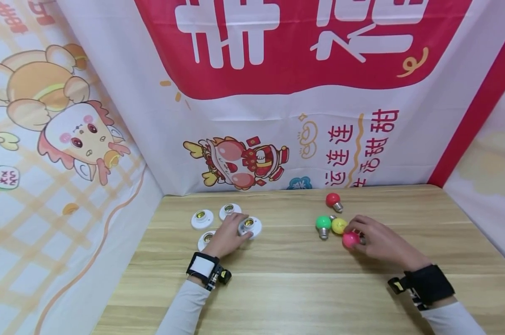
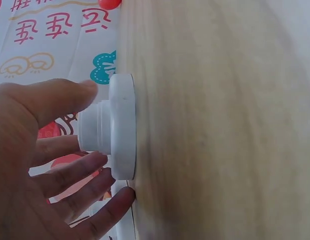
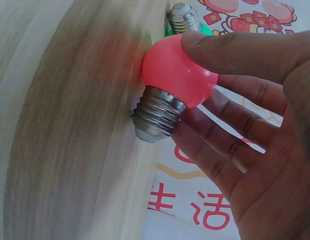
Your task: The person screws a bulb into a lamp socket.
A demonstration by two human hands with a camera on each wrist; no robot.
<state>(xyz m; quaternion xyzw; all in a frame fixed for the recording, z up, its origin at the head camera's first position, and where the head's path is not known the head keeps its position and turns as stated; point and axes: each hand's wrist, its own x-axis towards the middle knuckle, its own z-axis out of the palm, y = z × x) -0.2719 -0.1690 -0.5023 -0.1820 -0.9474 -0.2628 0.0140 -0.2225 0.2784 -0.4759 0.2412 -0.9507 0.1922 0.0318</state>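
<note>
My left hand (image 1: 229, 235) holds a round white lamp socket (image 1: 254, 228) on the wooden table, thumb at one side and index finger at the other. The left wrist view shows that socket (image 2: 123, 127) side-on, its flat base against the wood. My right hand (image 1: 375, 237) pinches a pink light bulb (image 1: 350, 240) by its globe. In the right wrist view the thumb presses the bulb's globe (image 3: 175, 70), fingers lie behind it, and its metal screw base is bare. A yellow bulb (image 1: 338, 226) and a green bulb (image 1: 323, 222) lie just left of that hand.
Three more white sockets stand around my left hand: one at left (image 1: 202, 219), one behind (image 1: 229, 209), and one in front (image 1: 204, 241), partly covered by the hand. A red bulb (image 1: 332, 200) lies near the back edge. Printed cloth (image 1: 244, 111) hangs behind the table (image 1: 286, 279).
</note>
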